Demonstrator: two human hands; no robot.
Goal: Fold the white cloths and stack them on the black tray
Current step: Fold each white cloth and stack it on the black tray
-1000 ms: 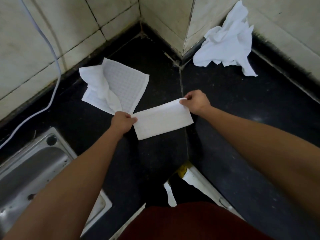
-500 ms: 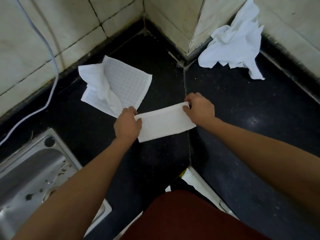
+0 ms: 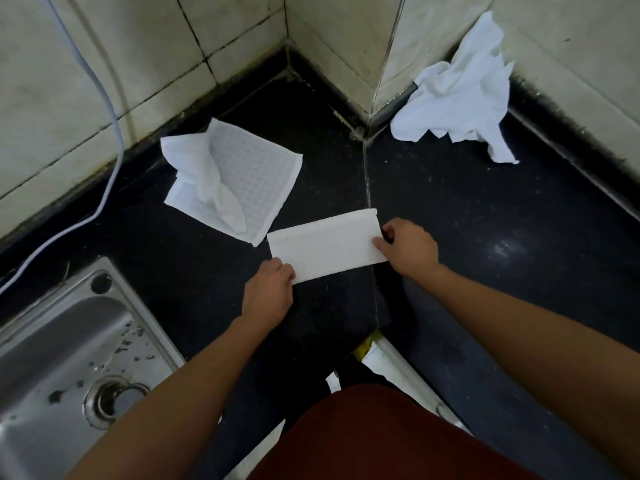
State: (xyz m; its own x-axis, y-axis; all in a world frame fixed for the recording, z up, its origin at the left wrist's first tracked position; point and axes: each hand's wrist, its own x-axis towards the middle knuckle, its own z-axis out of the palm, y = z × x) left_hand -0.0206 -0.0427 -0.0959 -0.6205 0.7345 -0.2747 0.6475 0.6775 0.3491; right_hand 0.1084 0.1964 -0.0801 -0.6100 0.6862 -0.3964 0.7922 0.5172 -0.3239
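Left hand (image 3: 268, 292) and right hand (image 3: 407, 245) pinch ends of the folded cloth (image 3: 325, 251) — flat, quilted rectangle.

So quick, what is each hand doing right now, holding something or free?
Left hand: pinches the near left corner of the folded cloth.
Right hand: grips the same cloth's right end.
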